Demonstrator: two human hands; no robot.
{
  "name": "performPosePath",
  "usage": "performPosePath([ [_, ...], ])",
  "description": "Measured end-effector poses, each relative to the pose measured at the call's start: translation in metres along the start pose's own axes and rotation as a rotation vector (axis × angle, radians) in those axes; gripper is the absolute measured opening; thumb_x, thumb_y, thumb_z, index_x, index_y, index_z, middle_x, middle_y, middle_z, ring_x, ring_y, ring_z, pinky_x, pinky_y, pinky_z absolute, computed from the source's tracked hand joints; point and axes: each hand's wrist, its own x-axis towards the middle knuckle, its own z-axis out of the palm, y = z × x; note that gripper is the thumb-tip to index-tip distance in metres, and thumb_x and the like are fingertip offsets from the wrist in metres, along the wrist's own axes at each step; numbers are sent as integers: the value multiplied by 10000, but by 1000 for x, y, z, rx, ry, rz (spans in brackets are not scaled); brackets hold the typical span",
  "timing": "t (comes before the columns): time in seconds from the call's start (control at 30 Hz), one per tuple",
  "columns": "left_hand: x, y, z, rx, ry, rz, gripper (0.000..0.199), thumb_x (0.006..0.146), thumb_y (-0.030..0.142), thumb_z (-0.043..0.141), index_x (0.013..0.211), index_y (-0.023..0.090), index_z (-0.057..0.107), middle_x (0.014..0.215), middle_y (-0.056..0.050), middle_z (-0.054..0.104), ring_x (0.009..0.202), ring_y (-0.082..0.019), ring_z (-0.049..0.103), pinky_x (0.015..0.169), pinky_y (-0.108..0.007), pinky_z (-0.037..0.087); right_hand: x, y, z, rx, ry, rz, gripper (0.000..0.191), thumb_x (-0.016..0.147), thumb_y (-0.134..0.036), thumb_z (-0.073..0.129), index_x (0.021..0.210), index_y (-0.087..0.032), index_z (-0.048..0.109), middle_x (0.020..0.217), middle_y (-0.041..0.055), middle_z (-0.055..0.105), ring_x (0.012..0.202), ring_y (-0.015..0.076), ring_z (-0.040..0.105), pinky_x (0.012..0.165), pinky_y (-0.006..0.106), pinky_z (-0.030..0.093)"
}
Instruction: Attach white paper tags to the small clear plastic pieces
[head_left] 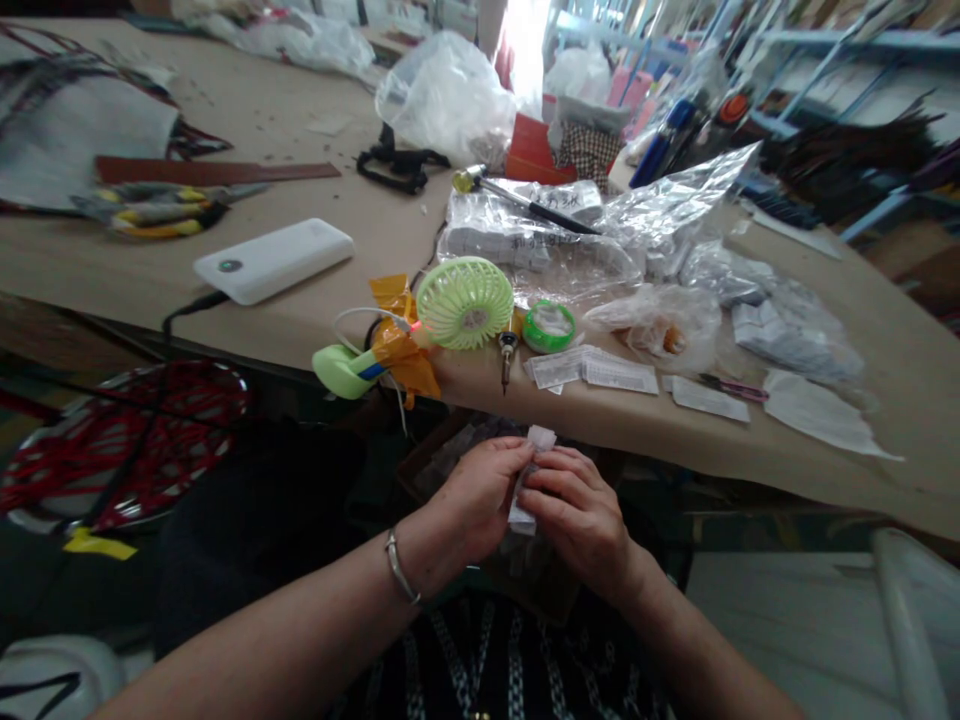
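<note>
My left hand [482, 495] and my right hand [581, 508] meet just below the table's front edge. Between their closed fingers is a small white translucent strip [523, 517], with its upper end poking out above the fingertips. Whether it is a label or a plastic sleeve cannot be made out. Under my hands, a box [442, 455] of pale small pieces is partly hidden. On the table edge beyond lie printed paper strips [619, 371], a single white slip [705, 398] and a screwdriver-like tool [507, 355] with a pointed metal tip.
A green fan [465, 305] with orange tape stands at the edge, left of a green round container [548, 327]. Farther left are a white power bank [275, 260] with a cable and several pliers [161, 212]. Clear plastic bags [667, 325] and a hammer [525, 203] lie behind.
</note>
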Motion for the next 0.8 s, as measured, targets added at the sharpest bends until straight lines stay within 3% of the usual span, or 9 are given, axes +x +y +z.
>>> performPosePath([
  [0.27, 1, -1, -7, 36, -2, -23, 46, 705, 124, 637, 717, 80, 634, 680, -54, 623, 544, -87, 555, 506, -182, 416, 0, -1, 1, 98, -2, 3, 289, 795, -152, 598, 1081, -198, 585, 979, 60, 663, 1053, 220, 555, 948, 449, 434],
  [0.33, 1, 0, -9, 61, -26, -26, 67, 737, 143, 617, 755, 81, 635, 686, -58, 625, 545, -95, 561, 507, -193, 428, 0, -1, -3, 162, 42, 70, 335, 790, -224, 622, 1118, -205, 560, 1017, 75, 639, 1064, 241, 543, 922, 456, 450],
  [0.47, -2, 2, -9, 171, -50, -88, 168, 802, 228, 567, 882, 93, 628, 728, -75, 639, 514, -104, 564, 489, -215, 444, 4, 6, -10, 155, 157, 345, 287, 845, -233, 525, 1130, -203, 552, 1070, 98, 583, 1055, 234, 534, 895, 429, 458],
  [0.53, -4, 3, -9, 209, -48, -97, 184, 808, 255, 566, 882, 97, 624, 735, -77, 639, 509, -102, 566, 484, -213, 441, 8, 10, -11, 105, 128, 409, 306, 856, -244, 502, 1156, -202, 546, 1091, 100, 567, 1048, 227, 531, 896, 414, 456],
  [0.67, -6, 1, -9, 221, -54, -84, 178, 784, 267, 596, 854, 105, 617, 643, -42, 609, 482, -99, 548, 471, -207, 420, 14, 13, -8, 49, 22, 378, 319, 853, -288, 510, 1155, -203, 563, 1085, 96, 568, 1042, 232, 522, 886, 403, 461],
  [0.8, -5, -2, -13, 228, -59, -64, 184, 763, 280, 613, 837, 112, 609, 643, -35, 604, 483, -95, 535, 476, -207, 405, 16, 11, -4, 61, 2, 369, 284, 859, -278, 505, 1122, -204, 584, 1048, 92, 581, 1021, 227, 524, 872, 391, 464],
])
